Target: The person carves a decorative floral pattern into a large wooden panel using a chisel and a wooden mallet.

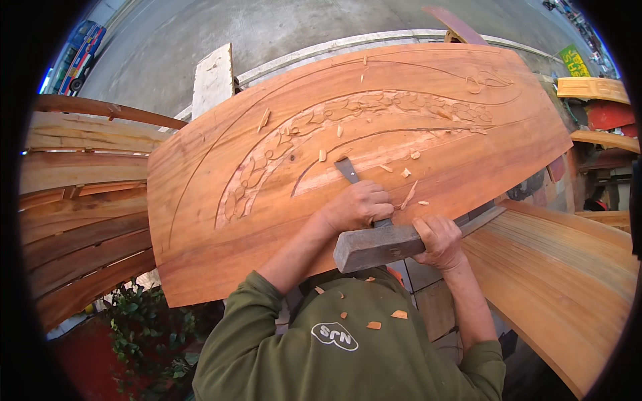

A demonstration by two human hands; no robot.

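Observation:
A large reddish wooden panel (pixel 207 260) lies in front of me, carved with curved grooves and a floral band (pixel 302 127), with pale wood chips (pixel 409 190) scattered on it. My left hand (pixel 364 204) is closed round a chisel (pixel 347 170), its flat blade on the panel at the lower curved groove. My right hand (pixel 438 240) grips a heavy, dark, block-shaped mallet (pixel 368 248), whose head is over the chisel's handle end at the panel's near edge; whether they touch I cannot tell. More chips rest on my green shirt (pixel 281 347).
Several long boards (pixel 87 220) stand at the left, above a leafy plant (pixel 144 334). Grooved wooden boards (pixel 548 281) extend at the lower right, with more timber (pixel 592 90) behind. A pale plank (pixel 208 80) reaches over the concrete ground (pixel 314 27); a truck (pixel 80 57) is at the upper left.

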